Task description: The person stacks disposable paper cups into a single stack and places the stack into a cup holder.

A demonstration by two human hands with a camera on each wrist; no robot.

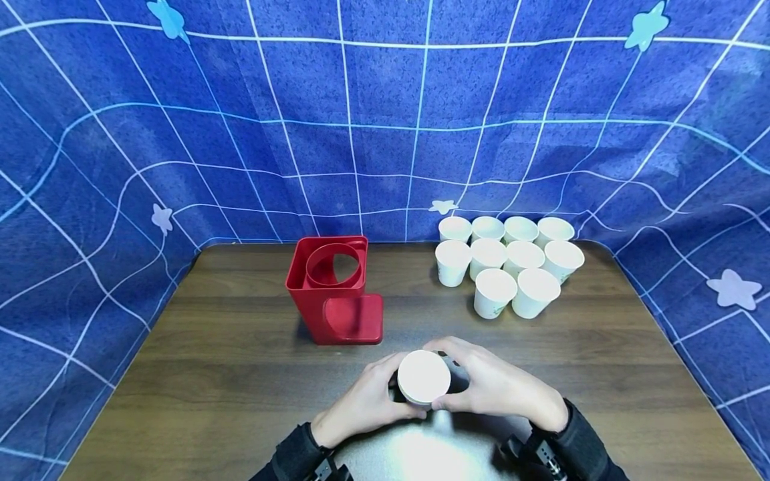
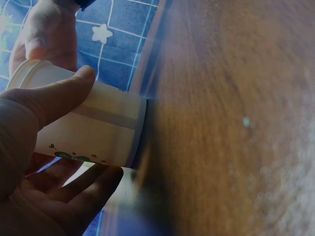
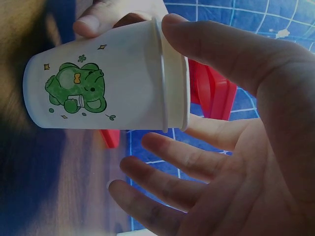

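Note:
Two nested white paper cups (image 1: 424,376), their doubled rims visible in the right wrist view, are held between both hands near the front of the table. A green cartoon bear is printed on the outer cup (image 3: 133,78). My left hand (image 1: 367,401) grips the cup body, its thumb along one side and fingers around the other in the left wrist view. From the other side, my right hand (image 1: 499,384) pinches the rim end with thumb and index finger, while its remaining fingers (image 3: 157,182) spread away from the cup. The cup's base sits close over the tabletop.
A red plastic stand (image 1: 327,314) with a square top, a round ring and a low side tray stands left of centre. Several white paper cups (image 1: 494,287) are grouped upright at the back right. Blue patterned cloth (image 1: 385,133) hangs behind the wooden table (image 1: 198,361).

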